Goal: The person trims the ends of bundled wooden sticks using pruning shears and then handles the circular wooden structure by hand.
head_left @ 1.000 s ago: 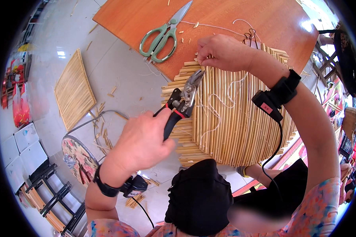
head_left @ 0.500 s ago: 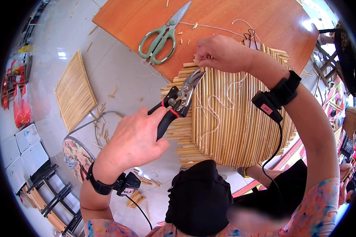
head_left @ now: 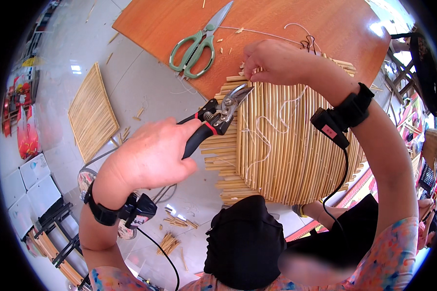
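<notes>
Nearest, at seven o'clock, left hand (head_left: 150, 155) wrapped tight round the black-and-red handles of the snips (head_left: 217, 115), fingers curled fully about the grip, blades slightly parted and pointing toward one o'clock at the mat's upper left edge. Just beyond, filling the centre and right, the bamboo-slat mat (head_left: 296, 145): thin pale strips laid side by side, white string (head_left: 262, 136) threaded loosely across them, uneven ends jutting out along the nine o'clock side. Likely light and springy rather than rigid; single slats probably brittle, prone to splitting or sliding out of the loose lacing, so best held flat near the edge being trimmed, fingers pinning several strips together, not one alone. At twelve o'clock, right hand (head_left: 277, 60) bunched over the mat's top edge, fingertips pinched narrow on slat ends or string, which of the two not clear. Farther off, at eleven o'clock, green-handled scissors (head_left: 196, 46) lying closed on the orange tabletop (head_left: 296, 19), well apart from the hands. Farthest, at nine o'clock, a second, smaller slat panel (head_left: 91, 119) flat on the pale floor (head_left: 58, 39), offcuts scattered near.
</notes>
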The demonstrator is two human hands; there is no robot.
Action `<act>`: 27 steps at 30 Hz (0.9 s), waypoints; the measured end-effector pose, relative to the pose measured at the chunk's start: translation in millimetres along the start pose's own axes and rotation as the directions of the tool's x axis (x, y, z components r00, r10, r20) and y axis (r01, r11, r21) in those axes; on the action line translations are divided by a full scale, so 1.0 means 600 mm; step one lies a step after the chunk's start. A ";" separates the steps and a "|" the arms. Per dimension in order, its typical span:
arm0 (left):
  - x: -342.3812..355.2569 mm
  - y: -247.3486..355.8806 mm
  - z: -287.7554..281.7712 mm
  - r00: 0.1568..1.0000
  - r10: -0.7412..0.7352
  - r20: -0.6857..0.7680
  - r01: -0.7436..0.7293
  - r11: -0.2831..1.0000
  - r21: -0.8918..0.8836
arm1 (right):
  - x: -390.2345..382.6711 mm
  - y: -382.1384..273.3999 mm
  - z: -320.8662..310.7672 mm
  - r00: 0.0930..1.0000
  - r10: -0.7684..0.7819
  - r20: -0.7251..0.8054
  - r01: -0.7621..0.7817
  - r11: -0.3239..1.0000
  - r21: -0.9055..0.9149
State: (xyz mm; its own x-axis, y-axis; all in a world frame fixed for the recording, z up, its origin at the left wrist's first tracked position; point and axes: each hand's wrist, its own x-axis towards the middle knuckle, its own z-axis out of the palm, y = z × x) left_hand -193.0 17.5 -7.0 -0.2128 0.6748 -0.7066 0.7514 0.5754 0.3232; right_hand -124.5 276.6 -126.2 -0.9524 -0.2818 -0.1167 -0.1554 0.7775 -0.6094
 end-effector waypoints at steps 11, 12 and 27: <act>0.016 0.002 -0.010 0.996 0.014 0.090 -0.010 0.999 -0.050 | 0.009 0.008 0.003 0.996 0.039 0.085 -0.045 0.996 0.075; 0.016 0.002 -0.011 0.995 0.019 0.095 -0.013 0.998 -0.055 | 0.009 0.006 0.002 0.995 0.036 0.093 -0.042 0.996 0.073; 0.008 -0.001 0.019 1.000 0.016 0.002 -0.015 0.973 -0.229 | 0.011 0.021 0.009 0.996 -0.070 0.059 0.058 0.982 0.178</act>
State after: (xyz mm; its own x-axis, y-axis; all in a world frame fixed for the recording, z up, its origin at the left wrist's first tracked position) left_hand -187.1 15.1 -17.7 -0.2000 0.6831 -0.7024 0.5917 0.6557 0.4691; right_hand -131.1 281.6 -138.6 -0.9219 -0.3683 -0.1200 -0.1617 0.6474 -0.7448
